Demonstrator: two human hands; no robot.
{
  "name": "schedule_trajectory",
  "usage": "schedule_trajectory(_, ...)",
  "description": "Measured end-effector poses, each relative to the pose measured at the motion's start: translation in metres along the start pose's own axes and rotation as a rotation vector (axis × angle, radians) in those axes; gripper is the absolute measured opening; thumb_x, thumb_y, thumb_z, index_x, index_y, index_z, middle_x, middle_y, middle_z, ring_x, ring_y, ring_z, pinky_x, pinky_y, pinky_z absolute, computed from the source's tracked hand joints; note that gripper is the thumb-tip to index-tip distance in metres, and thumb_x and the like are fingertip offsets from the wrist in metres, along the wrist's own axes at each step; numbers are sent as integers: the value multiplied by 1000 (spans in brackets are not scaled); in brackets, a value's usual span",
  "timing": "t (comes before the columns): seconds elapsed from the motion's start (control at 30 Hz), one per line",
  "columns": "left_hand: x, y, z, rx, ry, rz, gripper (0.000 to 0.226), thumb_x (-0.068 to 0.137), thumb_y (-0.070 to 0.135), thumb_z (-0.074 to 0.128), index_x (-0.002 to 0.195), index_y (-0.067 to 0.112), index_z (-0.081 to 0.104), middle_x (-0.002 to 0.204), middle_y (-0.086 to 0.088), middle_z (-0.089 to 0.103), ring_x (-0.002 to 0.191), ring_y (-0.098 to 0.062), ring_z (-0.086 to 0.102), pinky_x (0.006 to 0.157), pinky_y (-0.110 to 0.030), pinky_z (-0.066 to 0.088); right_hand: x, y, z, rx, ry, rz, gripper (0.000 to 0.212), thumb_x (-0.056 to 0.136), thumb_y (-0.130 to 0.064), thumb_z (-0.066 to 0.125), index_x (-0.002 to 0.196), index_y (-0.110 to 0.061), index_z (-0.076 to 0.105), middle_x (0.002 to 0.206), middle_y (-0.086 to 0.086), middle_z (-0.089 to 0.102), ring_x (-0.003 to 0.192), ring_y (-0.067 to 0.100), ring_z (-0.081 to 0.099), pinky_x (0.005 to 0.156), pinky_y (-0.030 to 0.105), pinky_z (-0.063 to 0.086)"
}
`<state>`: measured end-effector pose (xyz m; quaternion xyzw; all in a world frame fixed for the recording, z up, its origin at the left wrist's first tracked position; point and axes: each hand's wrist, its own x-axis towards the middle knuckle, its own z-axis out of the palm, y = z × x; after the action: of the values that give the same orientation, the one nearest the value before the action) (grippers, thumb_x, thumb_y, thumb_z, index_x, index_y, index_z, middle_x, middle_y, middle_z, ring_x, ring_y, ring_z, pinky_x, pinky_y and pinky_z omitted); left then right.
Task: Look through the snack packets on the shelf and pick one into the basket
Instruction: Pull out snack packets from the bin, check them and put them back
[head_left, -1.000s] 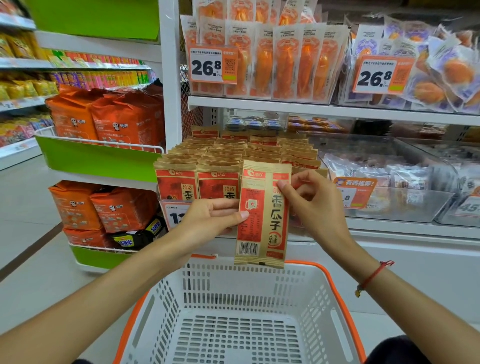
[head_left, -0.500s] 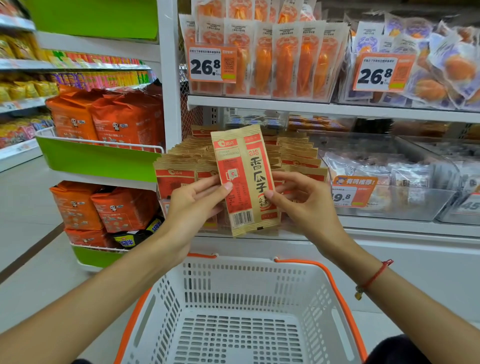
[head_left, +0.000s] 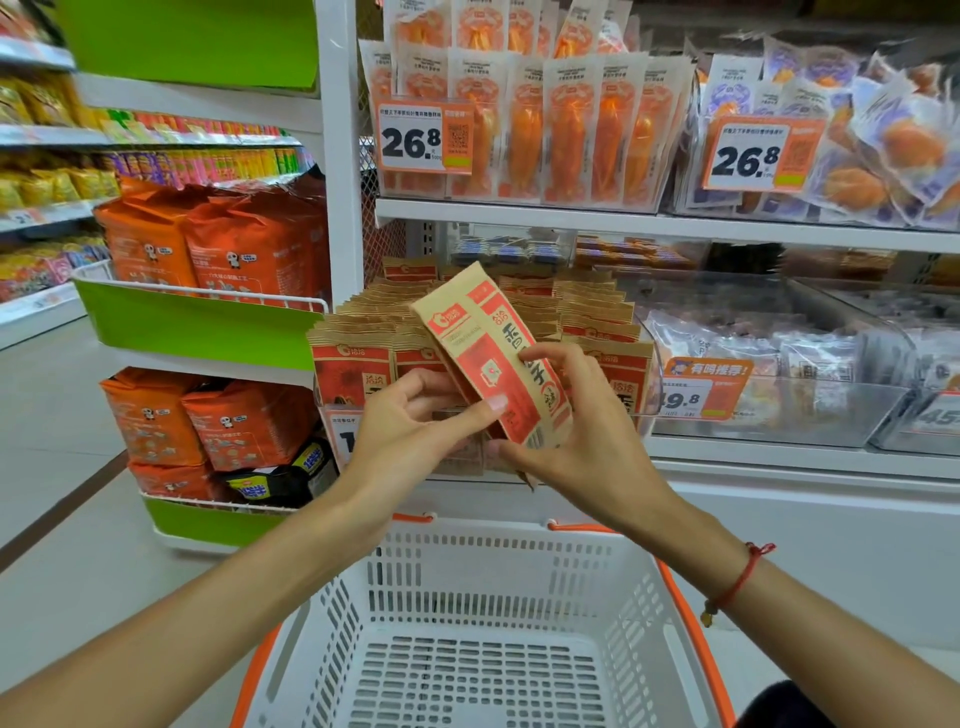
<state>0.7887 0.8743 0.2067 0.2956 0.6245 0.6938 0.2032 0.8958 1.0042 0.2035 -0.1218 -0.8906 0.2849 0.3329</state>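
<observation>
Both hands held one snack packet (head_left: 491, 358) tilted in front of the shelf row (head_left: 597, 322), above the white basket (head_left: 498, 582). The left hand (head_left: 415, 421) pinched its lower edge and the right hand (head_left: 576, 431) gripped the bottom. It looked light, flat and crinkly, so edge grips should suffice.

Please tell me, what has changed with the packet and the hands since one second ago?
The seed packet went up from just above the basket to the shelf packets and tilted, its top leaning left. The left hand and right hand closed in around its lower part, still pinching it. The basket stays empty.
</observation>
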Motion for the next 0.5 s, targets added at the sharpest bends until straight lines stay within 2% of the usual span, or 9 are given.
schedule_trajectory(0.1, -3, 9, -1, -20, -55, 55, 44, 64, 42, 73, 101, 19, 68, 97, 2, 76, 95, -13, 72, 82, -29, 56, 5, 0, -13, 263, -71, 96, 67, 68, -29, 86, 122, -29, 47, 120, -10, 57, 108, -2, 55, 86, 17, 48)
schedule_trajectory(0.17, -1, 13, -2, -46, -90, 67, 34, 76, 43, 63, 104, 23, 68, 103, 6, 75, 97, -12, 71, 83, -29, 56, 9, 4, -23, 449, -147, 162, 65, 66, -29, 85, 122, -31, 53, 118, -8, 62, 112, 2, 58, 90, 24, 51)
schedule_trajectory(0.23, 4, 13, -4, -32, -73, 68, 17, 90, 32, 59, 106, 31, 65, 111, 10, 72, 102, -10, 69, 85, -29, 56, 10, 8, -30, 532, -231, 179, 63, 68, -27, 85, 124, -32, 58, 121, -8, 64, 117, 8, 58, 92, 31, 53)
schedule_trajectory(0.37, 13, 3, -7, 152, -120, 81, 29, 92, 18, 63, 106, 42, 59, 111, 25, 66, 113, 0, 59, 102, -36, 48, 11, 7, -29, 556, -311, 140, 52, 72, -25, 74, 122, -32, 64, 122, -17, 66, 116, 1, 59, 94, 24, 51)
schedule_trajectory(0.43, 16, 1, -10, 150, -148, 67, 33, 91, 16, 64, 113, 39, 58, 117, 22, 65, 116, -1, 58, 106, -38, 44, 12, 4, -29, 593, -329, 142, 47, 74, -25, 69, 120, -32, 64, 117, -22, 67, 111, -3, 61, 87, 14, 49)
schedule_trajectory(0.5, 17, 2, -12, 133, -163, 86, 35, 91, 15, 62, 121, 30, 57, 121, 13, 66, 117, -4, 59, 104, -36, 46, 14, 1, -31, 611, -339, 147, 43, 78, -28, 64, 121, -32, 63, 114, -26, 67, 106, -7, 61, 81, 8, 46)
